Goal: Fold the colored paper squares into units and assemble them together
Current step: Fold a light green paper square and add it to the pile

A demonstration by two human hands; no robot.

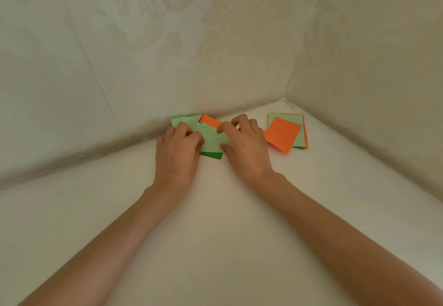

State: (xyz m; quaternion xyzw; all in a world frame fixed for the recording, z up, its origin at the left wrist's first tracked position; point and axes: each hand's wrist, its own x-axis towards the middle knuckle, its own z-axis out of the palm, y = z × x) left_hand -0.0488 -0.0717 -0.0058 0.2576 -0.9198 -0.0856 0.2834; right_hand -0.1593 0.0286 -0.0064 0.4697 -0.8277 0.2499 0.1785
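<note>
Task judged early: at frame centre left hand (178, 146) and right hand (244, 142), fingers curled, pinched a part-folded light green sheet (213, 140), while the stack of unfolded squares (286, 133) at centre right awaited folding, nothing visibly assembled.

A white tabletop (215, 233) meets pale walls (167, 42) bearing a faint floral pattern.

Papers by our corner
We see the folded sheet (212, 141) before other pieces (185, 121); to its right, a stack (299, 138) bears a loose square (282, 134).
</note>
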